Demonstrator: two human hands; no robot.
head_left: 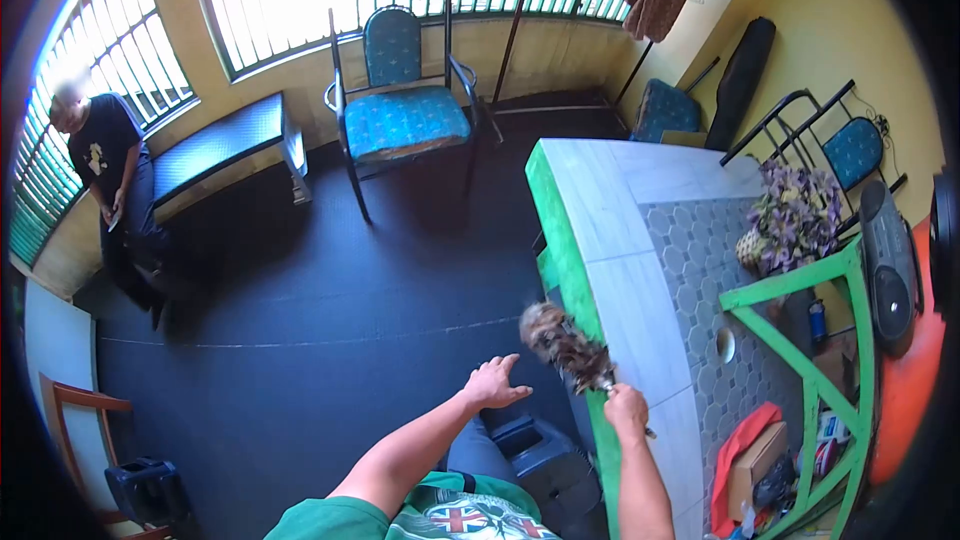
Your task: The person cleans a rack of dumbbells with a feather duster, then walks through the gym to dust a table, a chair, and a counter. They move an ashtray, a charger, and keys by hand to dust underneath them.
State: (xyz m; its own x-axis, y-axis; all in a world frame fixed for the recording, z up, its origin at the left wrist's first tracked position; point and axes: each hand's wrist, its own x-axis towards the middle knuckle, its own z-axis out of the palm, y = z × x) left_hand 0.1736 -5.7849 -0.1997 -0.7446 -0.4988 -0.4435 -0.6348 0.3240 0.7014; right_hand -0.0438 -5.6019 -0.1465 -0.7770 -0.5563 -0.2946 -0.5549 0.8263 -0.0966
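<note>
My right hand (627,410) is closed round the handle of a feather duster (565,343). Its brown and grey feathers point up and left, overlapping the green edge of a tiled counter (640,280). My left hand (495,383) is held out over the dark floor, fingers stretched and apart, with nothing in it. It is left of the duster and above a black box-like object (540,455) that stands by the counter's side.
A blue armchair (405,125) and a padded bench (220,145) stand along the windows. Another person (115,160) leans at the left. On the right are a purple flower arrangement (795,220), a green wooden frame (815,370), a radio (887,270) and a cardboard box (757,470).
</note>
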